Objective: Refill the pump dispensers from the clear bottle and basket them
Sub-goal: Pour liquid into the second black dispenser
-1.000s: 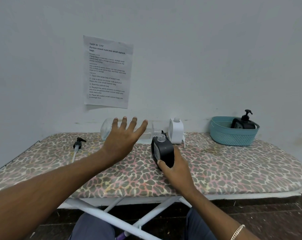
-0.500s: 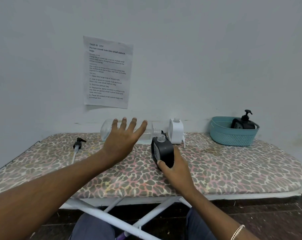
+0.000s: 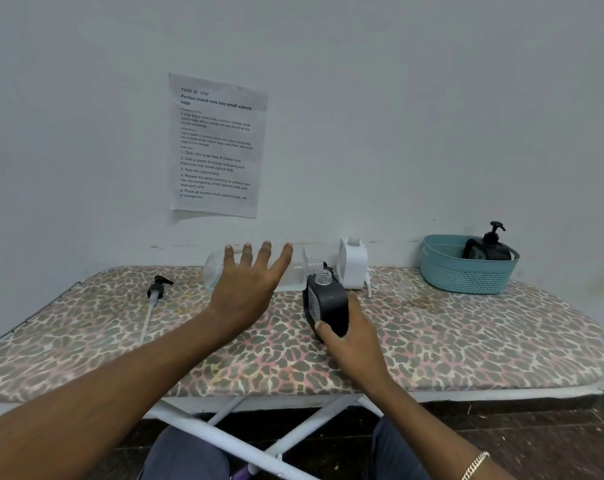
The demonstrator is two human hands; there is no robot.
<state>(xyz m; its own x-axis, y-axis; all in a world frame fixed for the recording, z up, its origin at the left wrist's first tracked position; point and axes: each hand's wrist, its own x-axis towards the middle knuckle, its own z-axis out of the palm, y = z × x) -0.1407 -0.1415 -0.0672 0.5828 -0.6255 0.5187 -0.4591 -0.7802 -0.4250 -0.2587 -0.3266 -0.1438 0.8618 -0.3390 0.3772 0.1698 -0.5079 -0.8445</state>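
Observation:
The clear bottle (image 3: 295, 268) is tipped on its side above the board, its open mouth meeting the open neck of a black dispenser (image 3: 328, 303). My left hand (image 3: 248, 285) holds the bottle from the near side, fingers spread over its body. Gripping the black dispenser low down, my right hand (image 3: 349, 337) keeps it upright on the board. A white dispenser (image 3: 353, 265) without its pump stands just behind. The teal basket (image 3: 466, 277) at the far right holds another black dispenser (image 3: 488, 245) with its pump on.
A loose black pump with its long tube (image 3: 153, 299) lies on the leopard-print ironing board (image 3: 466, 341) at the left. A printed sheet (image 3: 217, 145) hangs on the wall behind. White board legs and my knees show below the front edge.

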